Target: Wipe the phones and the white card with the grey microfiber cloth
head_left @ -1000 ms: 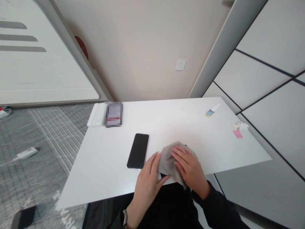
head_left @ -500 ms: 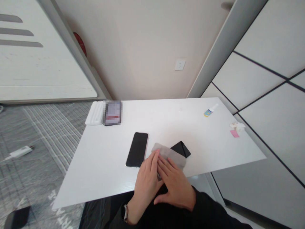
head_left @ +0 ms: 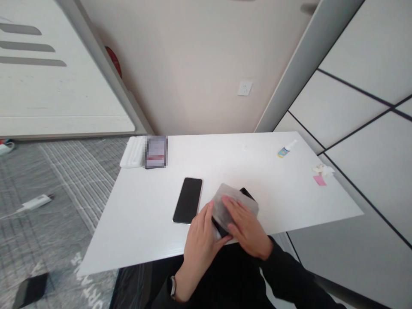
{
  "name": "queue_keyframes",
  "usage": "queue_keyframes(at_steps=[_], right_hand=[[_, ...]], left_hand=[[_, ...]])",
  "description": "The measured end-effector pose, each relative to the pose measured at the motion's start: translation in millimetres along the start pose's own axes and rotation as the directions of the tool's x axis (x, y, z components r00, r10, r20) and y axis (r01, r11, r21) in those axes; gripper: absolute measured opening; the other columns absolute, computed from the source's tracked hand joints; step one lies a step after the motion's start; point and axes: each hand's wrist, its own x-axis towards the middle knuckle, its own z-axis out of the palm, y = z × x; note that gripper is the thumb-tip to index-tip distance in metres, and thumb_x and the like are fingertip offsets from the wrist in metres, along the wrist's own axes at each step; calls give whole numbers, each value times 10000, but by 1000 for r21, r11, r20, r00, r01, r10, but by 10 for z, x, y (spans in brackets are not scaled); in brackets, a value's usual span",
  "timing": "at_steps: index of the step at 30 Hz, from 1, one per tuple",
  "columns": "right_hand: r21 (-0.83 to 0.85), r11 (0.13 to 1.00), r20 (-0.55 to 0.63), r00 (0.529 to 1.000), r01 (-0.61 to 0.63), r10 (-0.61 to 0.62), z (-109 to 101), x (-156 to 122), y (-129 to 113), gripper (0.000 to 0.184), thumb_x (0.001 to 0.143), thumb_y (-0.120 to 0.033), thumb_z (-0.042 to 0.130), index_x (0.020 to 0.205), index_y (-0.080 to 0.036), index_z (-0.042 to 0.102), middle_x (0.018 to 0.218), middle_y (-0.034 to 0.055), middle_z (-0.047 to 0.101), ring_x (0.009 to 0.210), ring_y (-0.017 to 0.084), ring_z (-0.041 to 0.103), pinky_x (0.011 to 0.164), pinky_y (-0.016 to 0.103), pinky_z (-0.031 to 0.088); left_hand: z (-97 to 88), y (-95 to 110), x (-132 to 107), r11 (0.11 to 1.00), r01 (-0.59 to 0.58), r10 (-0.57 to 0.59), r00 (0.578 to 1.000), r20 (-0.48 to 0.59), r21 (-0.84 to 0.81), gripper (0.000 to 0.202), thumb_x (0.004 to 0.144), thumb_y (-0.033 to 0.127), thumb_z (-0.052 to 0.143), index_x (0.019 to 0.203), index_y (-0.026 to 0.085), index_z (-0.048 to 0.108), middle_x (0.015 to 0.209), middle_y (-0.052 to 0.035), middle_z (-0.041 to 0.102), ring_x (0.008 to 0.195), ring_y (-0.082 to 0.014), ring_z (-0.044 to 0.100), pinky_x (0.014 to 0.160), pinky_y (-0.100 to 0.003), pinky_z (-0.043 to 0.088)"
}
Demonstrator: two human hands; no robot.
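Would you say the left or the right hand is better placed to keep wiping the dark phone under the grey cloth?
Probably the right hand: it lies flat on the grey cloth, while the left hand steadies the dark phone at its near edge.

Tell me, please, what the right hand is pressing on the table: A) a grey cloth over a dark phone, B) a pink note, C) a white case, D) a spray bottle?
A: the right hand lies flat on the grey cloth, which covers a dark phone whose corner shows beyond the cloth's far edge, while the left hand steadies its near end.
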Motion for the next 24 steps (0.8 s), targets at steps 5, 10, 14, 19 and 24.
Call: queue_keyframes(at_steps=[5,10,14,19,24], right_hand=[[-52,996,-53,996,-79,76,-31,9,78,730,995,-117,368,1698,-130,172,1707,152,352,1597,300,308,1265,610,358],[-52,995,45,996,81,-78,-19,40,-103,738,957,-169,487,1670,-251,319,1671,8,437,1541,191,422,1285,419,367],[-116,989,-70,994,-90,82,-92,59,309,699,1025,-129,356,1702,-197,198,1704,102,366,1568,276,376,1256,574,371],[-142,973,-192,969,-182,153,-66,-152,478,603,1077,-237,433,1668,-233,314,1620,115,506,1483,330,498,1192,626,442],[-118,970,-273,946,-213,174,-21,-432,262,355,1065,-311,529,1384,-202,640,1219,144,738,1085,313,735,894,492,648]], left_hand=[[-4,3,6,1000,-2,2,1000,-8,1,1154,819,420,856,1668,186,109,1548,-228,547,1372,-384,606,1063,-511,566],[9,-19,-7,1000,-8,8,1000,-26,5,1002,904,345,734,1676,220,108,1538,-195,565,1355,-342,629,1045,-475,584],[8,-7,1,1000,-4,5,999,-48,14,939,944,406,723,1668,194,164,1537,-188,563,1370,-340,608,1071,-487,571],[-27,4,10,998,-2,10,993,-119,67,542,1039,124,473,1568,226,416,1469,-160,606,1351,-302,603,1106,-524,531],[-73,14,25,993,-87,94,993,-71,85,356,1038,146,512,1354,264,627,1289,-84,717,1186,-251,683,1010,-428,573]])
